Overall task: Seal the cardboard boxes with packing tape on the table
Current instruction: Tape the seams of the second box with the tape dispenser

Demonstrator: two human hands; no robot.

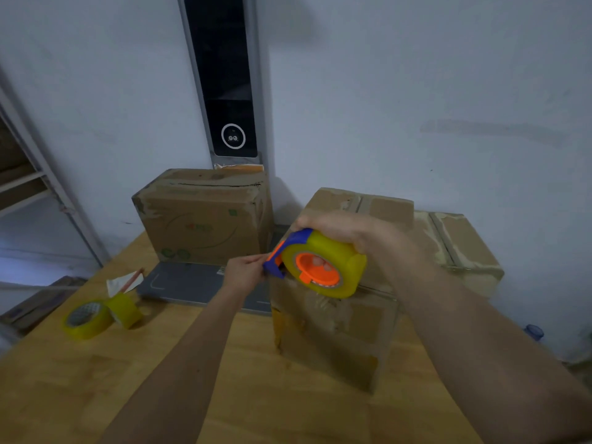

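Yellow tape fills a handheld tape dispenser (323, 262) with an orange hub and a blue-and-orange cutter head, held over the front top edge of the nearest cardboard box (336, 334) at centre. The right hand (349, 232) curls over the top of the roll, fingers wrapped round it. The left hand (245, 272) pinches at the cutter end, at nine o'clock from the roll, fingertips closed narrowly there; whether a tape end lies between them I cannot tell.

That box stands on the wooden table (96, 379) with its flaps closed, its brown faces scuffed with pale torn patches; what is inside is hidden. A second box (205, 225) stands at eleven o'clock against the wall, its top flaps showing a dark open seam. A third box (461, 248), at two o'clock, sits behind the nearest one, flaps closed.

Two loose yellow tape rolls (88, 318) lie touching at eight o'clock on the table.
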